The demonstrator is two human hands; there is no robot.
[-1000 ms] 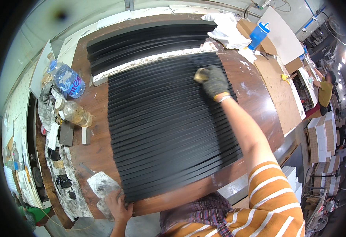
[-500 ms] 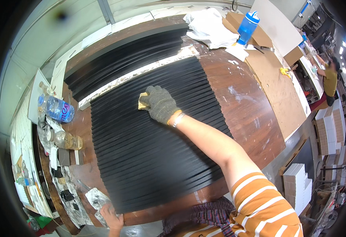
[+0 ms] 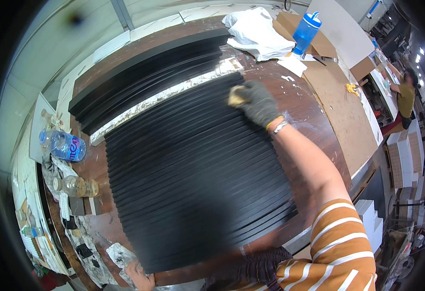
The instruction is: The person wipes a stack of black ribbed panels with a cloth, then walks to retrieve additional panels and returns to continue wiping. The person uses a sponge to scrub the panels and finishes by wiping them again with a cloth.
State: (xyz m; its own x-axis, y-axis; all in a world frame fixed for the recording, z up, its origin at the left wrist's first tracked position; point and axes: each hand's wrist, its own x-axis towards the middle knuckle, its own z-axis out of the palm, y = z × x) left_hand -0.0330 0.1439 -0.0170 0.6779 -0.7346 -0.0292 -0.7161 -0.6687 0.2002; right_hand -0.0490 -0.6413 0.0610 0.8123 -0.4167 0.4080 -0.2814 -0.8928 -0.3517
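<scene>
On the brown worktop [image 3: 302, 104], black strips [image 3: 188, 155] are filling the frame's middle, their long axis climbing slightly rightward, open room lying past their right ends. The left hand [image 3: 139, 276] is resting near their lower-left corner, its grip I cannot tell; at upper right, the gloved right hand [image 3: 260, 103] is grasping a yellowish pad [image 3: 236, 97] on its left.

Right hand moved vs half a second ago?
Yes. The right hand has gone rightward across the black slats, from over their middle part to their right edge.
</scene>
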